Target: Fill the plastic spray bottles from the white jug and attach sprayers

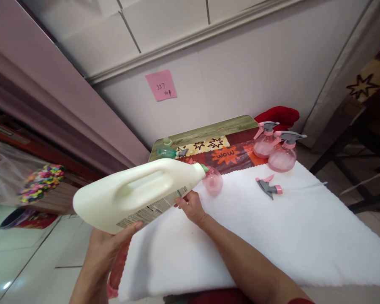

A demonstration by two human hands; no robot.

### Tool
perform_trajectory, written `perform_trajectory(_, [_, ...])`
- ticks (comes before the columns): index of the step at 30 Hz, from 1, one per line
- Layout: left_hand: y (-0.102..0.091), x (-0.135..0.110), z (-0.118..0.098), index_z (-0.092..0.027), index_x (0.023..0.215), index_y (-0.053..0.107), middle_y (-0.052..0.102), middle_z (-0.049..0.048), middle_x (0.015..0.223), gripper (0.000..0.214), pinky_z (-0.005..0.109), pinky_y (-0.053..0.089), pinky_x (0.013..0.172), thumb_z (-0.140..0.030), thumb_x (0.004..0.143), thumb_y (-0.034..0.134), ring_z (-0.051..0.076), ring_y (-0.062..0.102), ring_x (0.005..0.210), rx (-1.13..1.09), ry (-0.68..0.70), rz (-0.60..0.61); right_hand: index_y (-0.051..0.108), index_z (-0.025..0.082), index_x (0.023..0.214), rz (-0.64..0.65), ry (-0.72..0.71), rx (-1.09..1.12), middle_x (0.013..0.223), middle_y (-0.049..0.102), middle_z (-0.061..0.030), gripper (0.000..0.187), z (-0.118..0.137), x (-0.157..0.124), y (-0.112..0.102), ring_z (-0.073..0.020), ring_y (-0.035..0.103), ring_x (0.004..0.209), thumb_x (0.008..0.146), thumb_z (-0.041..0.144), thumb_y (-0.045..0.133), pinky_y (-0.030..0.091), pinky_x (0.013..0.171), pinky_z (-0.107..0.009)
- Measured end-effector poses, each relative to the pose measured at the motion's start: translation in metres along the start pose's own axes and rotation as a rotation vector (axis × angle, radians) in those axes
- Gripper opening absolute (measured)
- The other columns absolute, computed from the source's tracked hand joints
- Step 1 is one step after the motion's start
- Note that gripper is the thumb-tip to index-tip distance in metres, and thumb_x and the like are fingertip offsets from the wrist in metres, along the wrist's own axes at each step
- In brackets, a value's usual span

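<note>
A large pale green detergent jug (152, 177) is tipped on its side, mouth to the right and lower than its base. My left hand (110, 242) holds it from below near the base, thumb along the label. Closer to the neck, my right hand (192, 207) grips the jug's underside with bent fingers. The green spout meets the top of a pink clear spray bottle (213, 182) without its head, standing on the white cloth (256, 236). Whether liquid is flowing, I cannot tell. A grey and pink spray head (269, 188) with a tube lies to the right.
Two pink spray bottles with heads fitted, a front one (282, 158) and a rear one (263, 143), stand at the back right. A green spray bottle (166, 152) lies behind the jug, near a pale green cap (167, 141). A wall with a pink note (161, 85) rises behind the table.
</note>
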State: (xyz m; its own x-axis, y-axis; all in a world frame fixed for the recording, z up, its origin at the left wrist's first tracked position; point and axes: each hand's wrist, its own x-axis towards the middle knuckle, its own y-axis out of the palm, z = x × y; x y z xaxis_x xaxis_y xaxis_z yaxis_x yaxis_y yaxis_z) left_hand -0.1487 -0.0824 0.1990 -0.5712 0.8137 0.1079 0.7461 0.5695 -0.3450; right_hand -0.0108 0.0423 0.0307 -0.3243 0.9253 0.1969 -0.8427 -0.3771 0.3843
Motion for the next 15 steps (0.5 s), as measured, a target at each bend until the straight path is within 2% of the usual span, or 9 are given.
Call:
perform_trajectory(3, [-0.0017,0.0004,-0.0022,-0.020,0.123,0.074,0.079,0.0087,0.117,0.071,0.049,0.052,0.111,-0.035,0.057,0.097,0.036,0.068,0.122,0.012,-0.045,0.018,0.068,0.017,0.087,0.000,0.001,0.005,0.072,0.075,-0.0071,0.042,-0.0008,-0.0001,0.0000,-0.0234,0.074,0.064,0.080,0.058,0.074,0.058,0.055,-0.031])
perform_trajectory(15, [-0.0008,0.0004,-0.0092,-0.017,0.119,0.076,0.082,0.0071,0.098,0.074,0.051,0.058,0.101,-0.029,0.050,0.098,0.039,0.072,0.112,0.011,-0.061,-0.020,0.068,0.018,0.088,0.004,-0.013,0.021,0.073,0.074,-0.0074,0.043,-0.0005,-0.0009,0.0008,-0.0239,0.074,0.063,0.081,0.059,0.074,0.058,0.055,-0.032])
